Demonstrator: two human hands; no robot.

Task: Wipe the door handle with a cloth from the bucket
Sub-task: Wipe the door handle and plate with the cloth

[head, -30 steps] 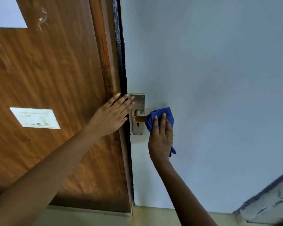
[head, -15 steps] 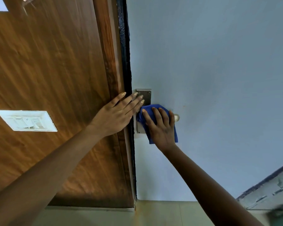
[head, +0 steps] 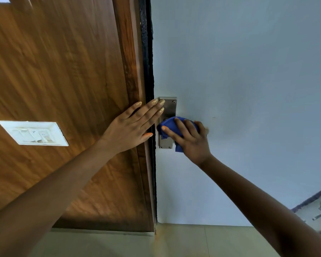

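Note:
A metal handle plate [head: 168,105] is fixed at the left edge of the pale grey door [head: 239,80]. My right hand [head: 190,140] presses a blue cloth [head: 167,126] over the lever, which is almost fully covered; only its tip [head: 207,130] shows at the right. My left hand [head: 132,127] lies flat with fingers spread on the wooden frame [head: 132,71], its fingertips reaching the plate's upper left corner. The bucket is out of view.
A wood-grain panel [head: 54,71] fills the left side and carries a white switch plate [head: 33,133]. Beige floor tiles [head: 183,242] run along the bottom. A pale wall with a dark strip [head: 315,203] shows at the lower right.
My right hand has slid the cloth left along the lever onto the plate, turning from upright to spread flat. The view shifted slightly; my left hand stays on the frame.

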